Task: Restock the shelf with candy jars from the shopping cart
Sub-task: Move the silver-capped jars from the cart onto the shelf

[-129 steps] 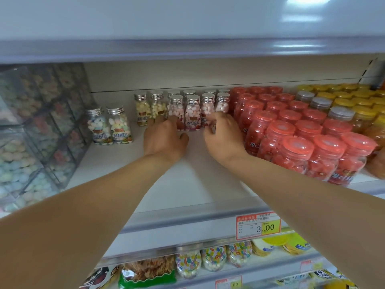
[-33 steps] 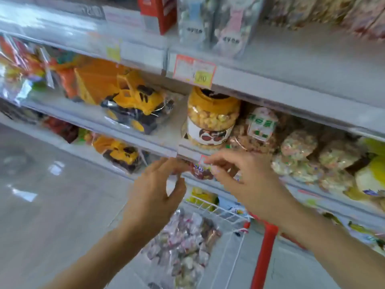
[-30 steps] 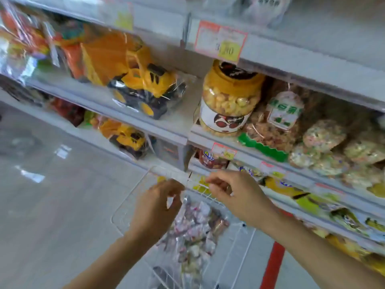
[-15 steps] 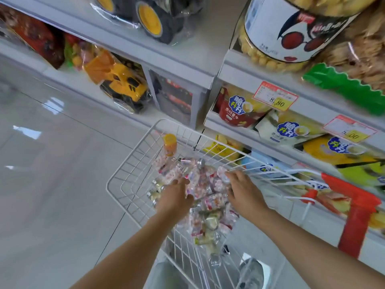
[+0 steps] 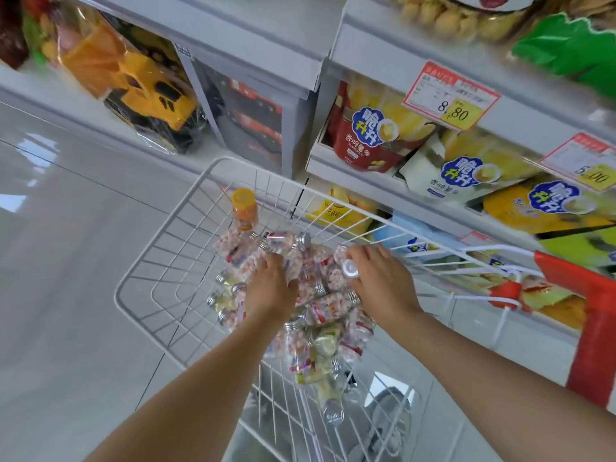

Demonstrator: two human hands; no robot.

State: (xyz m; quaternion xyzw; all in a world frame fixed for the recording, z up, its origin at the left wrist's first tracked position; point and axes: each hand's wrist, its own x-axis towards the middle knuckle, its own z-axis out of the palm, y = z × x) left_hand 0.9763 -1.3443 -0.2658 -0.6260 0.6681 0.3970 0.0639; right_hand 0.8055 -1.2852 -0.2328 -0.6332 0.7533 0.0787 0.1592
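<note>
White wire shopping cart (image 5: 186, 248) is holding the candy jars (image 5: 325, 306), an orange-capped bottle (image 5: 245, 208) standing at its far edge, chip bags (image 5: 366, 135) lining the lower shelf (image 5: 366, 180) beyond. Right hand (image 5: 383, 281) is curling round a silver-capped jar (image 5: 348, 269); left hand (image 5: 271, 288) is resting on the pile, fingertips buried, grip impossible to tell.

White wire cart (image 5: 173, 261); silver-capped jars (image 5: 320, 305) speckled pink and white (a few pale yellow), one bottle (image 5: 245, 208) orange. Red handle (image 5: 596, 315), yellow-and-black truck (image 5: 156, 98), red-edged tag (image 5: 450, 95) with a yellow patch
</note>
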